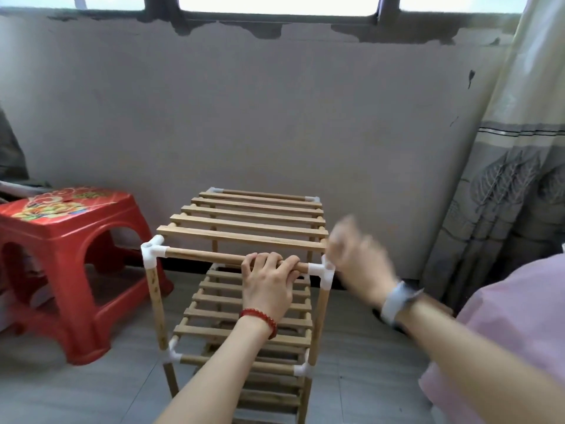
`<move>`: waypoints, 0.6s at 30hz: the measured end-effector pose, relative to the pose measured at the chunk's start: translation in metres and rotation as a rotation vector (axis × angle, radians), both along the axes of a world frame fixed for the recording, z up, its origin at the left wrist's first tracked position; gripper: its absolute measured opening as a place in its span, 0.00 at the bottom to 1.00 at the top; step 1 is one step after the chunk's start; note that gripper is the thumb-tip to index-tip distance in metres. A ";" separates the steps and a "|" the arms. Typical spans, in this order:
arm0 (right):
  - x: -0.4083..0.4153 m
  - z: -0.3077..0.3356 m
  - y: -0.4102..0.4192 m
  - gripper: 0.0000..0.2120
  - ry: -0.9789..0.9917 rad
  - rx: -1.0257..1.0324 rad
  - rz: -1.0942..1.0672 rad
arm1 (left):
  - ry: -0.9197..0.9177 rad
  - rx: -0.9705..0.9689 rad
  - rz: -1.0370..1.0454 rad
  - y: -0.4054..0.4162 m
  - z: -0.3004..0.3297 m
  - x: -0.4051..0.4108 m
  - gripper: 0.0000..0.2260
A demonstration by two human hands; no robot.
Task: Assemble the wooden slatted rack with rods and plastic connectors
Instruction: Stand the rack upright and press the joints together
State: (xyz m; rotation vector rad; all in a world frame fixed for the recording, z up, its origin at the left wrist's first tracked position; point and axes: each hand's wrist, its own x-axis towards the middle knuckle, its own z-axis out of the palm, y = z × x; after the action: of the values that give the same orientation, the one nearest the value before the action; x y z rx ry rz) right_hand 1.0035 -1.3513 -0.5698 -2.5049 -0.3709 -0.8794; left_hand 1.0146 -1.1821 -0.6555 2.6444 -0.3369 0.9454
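— Both hands first: what are they doing?

— Left hand (269,278) is curled over the front top rod (214,255) of the rack (244,270), fingers wrapped round it near its right end, a red bead bracelet (260,321) on the wrist. Right hand (359,255) is a blur just beside the front right top connector (322,272); it looks bunched, but I cannot tell whether it grips anything. A grey watch (397,301) sits on that wrist.

— And the rack relative to them?

— Directly under and ahead of the hands, standing upright on the grey tiled floor (367,362). White plastic connectors join the rods at the corners; the front left one (154,250) is well apart from the left hand. Slatted shelves lie at the top (250,221) and lower down (238,328), the top one just beyond the gripped rod.

— Further out?

— A red plastic stool (67,252) stands left of the rack, near it. A patterned curtain (504,194) hangs at the right, and a pale wall (275,102) rises behind with a window (278,4) above.
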 end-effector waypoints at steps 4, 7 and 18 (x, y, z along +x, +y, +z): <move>0.005 -0.023 -0.009 0.11 0.280 -0.188 -0.025 | 0.069 0.097 -0.007 0.006 0.004 0.000 0.18; 0.005 -0.011 -0.009 0.11 0.312 -0.142 0.052 | 0.070 0.053 -0.125 0.019 0.005 -0.001 0.20; 0.005 -0.045 0.073 0.15 0.356 -0.080 0.254 | 0.431 0.121 0.318 0.201 0.036 0.006 0.24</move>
State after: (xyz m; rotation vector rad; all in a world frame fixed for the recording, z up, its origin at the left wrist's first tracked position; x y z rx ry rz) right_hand 1.0080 -1.2784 -0.6151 -2.5473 -0.5946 -0.3172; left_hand 1.0209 -0.9812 -0.6194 2.9725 0.1358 0.4183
